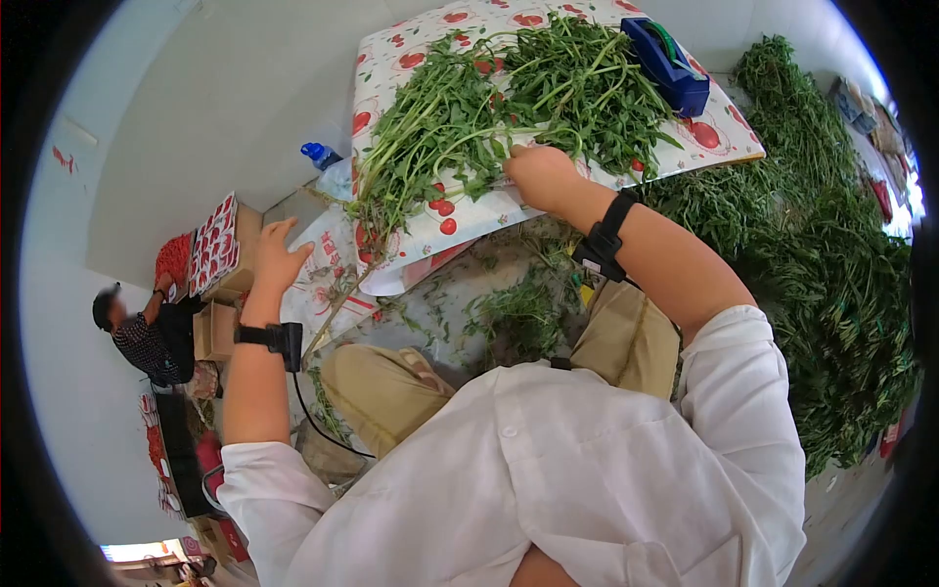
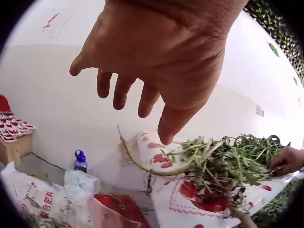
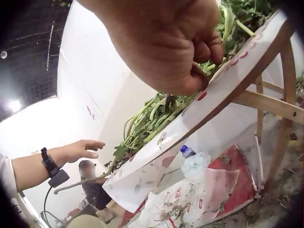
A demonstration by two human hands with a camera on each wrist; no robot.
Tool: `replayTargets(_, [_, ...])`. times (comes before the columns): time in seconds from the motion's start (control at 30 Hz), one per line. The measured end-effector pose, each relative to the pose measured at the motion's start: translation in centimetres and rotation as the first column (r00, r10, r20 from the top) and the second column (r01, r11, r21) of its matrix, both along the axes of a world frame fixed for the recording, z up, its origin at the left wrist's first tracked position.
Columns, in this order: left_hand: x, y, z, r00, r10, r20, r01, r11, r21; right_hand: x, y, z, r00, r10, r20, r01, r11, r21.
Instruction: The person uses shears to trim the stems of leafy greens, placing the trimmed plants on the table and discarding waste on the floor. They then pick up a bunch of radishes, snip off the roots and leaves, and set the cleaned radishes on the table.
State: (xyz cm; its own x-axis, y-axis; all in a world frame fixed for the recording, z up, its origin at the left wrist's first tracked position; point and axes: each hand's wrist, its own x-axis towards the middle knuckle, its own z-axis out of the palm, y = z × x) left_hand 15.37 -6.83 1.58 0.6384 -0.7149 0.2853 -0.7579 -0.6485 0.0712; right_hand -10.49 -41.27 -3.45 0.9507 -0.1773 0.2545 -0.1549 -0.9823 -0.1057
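Note:
My left hand (image 1: 278, 262) is raised in the air left of the table, fingers spread and holding nothing. Its bare palm fills the top of the left wrist view. My right hand (image 1: 544, 178) is at the table's near edge, its fingers curled, with thumb and fingertips pinching a leafy stem (image 3: 212, 66) of the greens. Two loose heaps of leafy green stalks, a left heap (image 1: 430, 127) and a right heap (image 1: 587, 93), lie on the table (image 1: 469, 245) with its cherry-patterned cover. One long bare stalk (image 2: 156, 172) sticks out past the table's left corner.
A blue tape dispenser (image 1: 667, 67) stands at the table's right end. More greens (image 1: 822, 293) are piled on the floor at right. A blue-capped bottle (image 1: 320, 155) and a printed sack (image 1: 328, 256) lie left of the table. Further left, a person (image 1: 147, 338) sits by boxes (image 1: 233, 249).

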Motion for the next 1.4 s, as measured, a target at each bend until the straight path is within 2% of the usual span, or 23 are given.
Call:
replayTargets(0.03, [0.2, 0.3, -0.9, 0.996, -0.088, -0.021, 0.085, 0.991, -0.105, 0.4, -0.2, 0.4, 0.999, 0.002, -0.037, -0.003, 1.0, -0.029])
replayTargets(0.13, [-4.2, -1.2, -0.7, 0.987, -0.158, 0.033, 0.161, 0.96, -0.229, 1.6, -0.9, 1.6, 0.999, -0.002, 0.038, 0.004, 0.999, -0.049])
replayTargets(0.23, [-8.9, -2.3, 0.0, 0.975, -0.221, 0.031, 0.219, 0.915, -0.339, 2.8, -1.8, 1.3, 0.996, -0.014, 0.085, 0.012, 1.0, 0.024])
replayTargets(0.33, [-13.1, -2.7, 0.3, 0.958, -0.284, -0.035, 0.238, 0.862, -0.448, 3.7, -3.0, 0.9, 0.999, -0.012, -0.04, 0.018, 0.99, 0.138])
replayTargets(0.43, [-15.8, -2.3, 0.1, 0.947, -0.317, -0.045, 0.265, 0.855, -0.446, 2.6, -2.5, 2.6, 0.994, 0.022, -0.105, -0.002, 0.982, 0.188])
replayTargets(0.57, [-17.8, -1.5, -1.0, 0.946, -0.295, -0.136, 0.18, 0.824, -0.537, 1.9, -2.3, 3.3, 0.965, 0.064, -0.256, -0.066, 0.998, 0.001])
replayTargets(0.6, [-18.3, -1.3, -1.5, 0.94, -0.292, -0.176, 0.144, 0.808, -0.572, 1.6, -2.0, 3.0, 0.971, 0.05, -0.235, -0.062, 0.997, -0.043])
replayTargets(0.73, [-19.6, -1.5, -3.3, 0.886, -0.349, -0.305, 0.072, 0.754, -0.653, 1.8, -1.5, 2.6, 0.942, 0.006, -0.336, -0.047, 0.992, -0.115])
replayTargets(0.8, [-19.9, -1.5, -5.3, 0.703, -0.419, -0.575, -0.08, 0.756, -0.649, 1.6, -1.2, 2.6, 0.944, 0.017, -0.328, -0.072, 0.986, -0.154])
replayTargets(0.87, [-19.9, -1.6, -8.0, 0.445, -0.476, -0.759, -0.197, 0.774, -0.601, 1.4, -1.1, 2.3, 0.955, 0.027, -0.295, -0.089, 0.976, -0.198])
replayTargets(0.93, [-19.8, -1.8, -10.9, 0.147, -0.509, -0.848, -0.274, 0.803, -0.529, 1.1, -1.3, 1.8, 0.97, 0.079, -0.232, -0.133, 0.964, -0.229])
replayTargets(1.03, [-19.6, -1.7, -13.1, 0.178, -0.387, -0.905, -0.208, 0.884, -0.419, 0.1, -1.4, 1.8, 0.978, 0.175, -0.118, -0.199, 0.948, -0.249])
replayTargets(1.1, [-19.5, -1.3, -14.3, 0.163, -0.352, -0.922, -0.232, 0.894, -0.382, -0.6, -1.1, 3.1, 0.98, 0.187, -0.073, -0.2, 0.948, -0.249])
replayTargets(1.23, [-18.6, -0.6, -17.0, 0.073, -0.309, -0.948, -0.314, 0.896, -0.316, -1.2, -1.2, 7.0, 0.943, 0.313, 0.112, -0.244, 0.88, -0.408])
replayTargets(1.33, [-17.7, -0.4, -18.9, 0.022, -0.354, -0.935, -0.38, 0.862, -0.335, -1.2, -2.3, 10.6, 0.881, 0.402, 0.249, -0.243, 0.836, -0.492])
replayTargets(1.4, [-17.9, -0.6, -19.2, 0.066, -0.298, -0.952, -0.352, 0.886, -0.302, -0.9, -3.6, 12.9, 0.855, 0.421, 0.303, -0.204, 0.81, -0.55])
